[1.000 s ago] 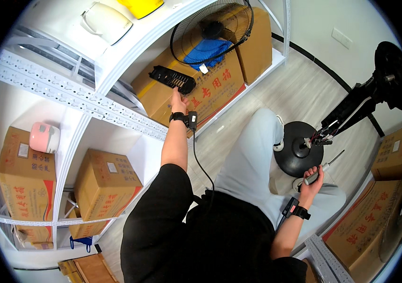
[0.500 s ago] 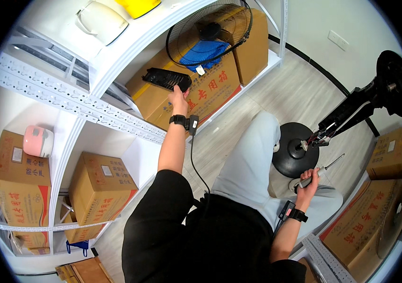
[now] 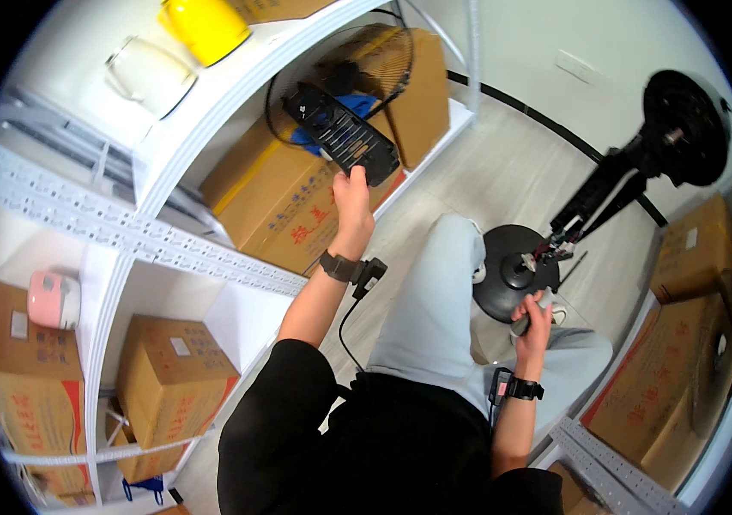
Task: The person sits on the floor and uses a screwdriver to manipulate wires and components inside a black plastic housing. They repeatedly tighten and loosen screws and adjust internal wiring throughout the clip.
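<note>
My left hand grips the lower end of a black slotted plastic panel, lifted in front of a black fan grille and a blue cloth on the lower shelf. My right hand is closed round a grey-handled screwdriver, its shaft pointing up and right. Just beyond it stands a black fan stand, with a round base, an upright column with exposed wires, and a dark round head.
Cardboard boxes fill white shelving on the left and ahead; more boxes line the right. A white kettle, a yellow one and a pink appliance sit on the shelves. Wood-look floor surrounds the stand.
My left hand has moved right with the panel, lifting it off the box and tilting it. My right hand and screwdriver have shifted left in the picture. The whole view has turned slightly.
</note>
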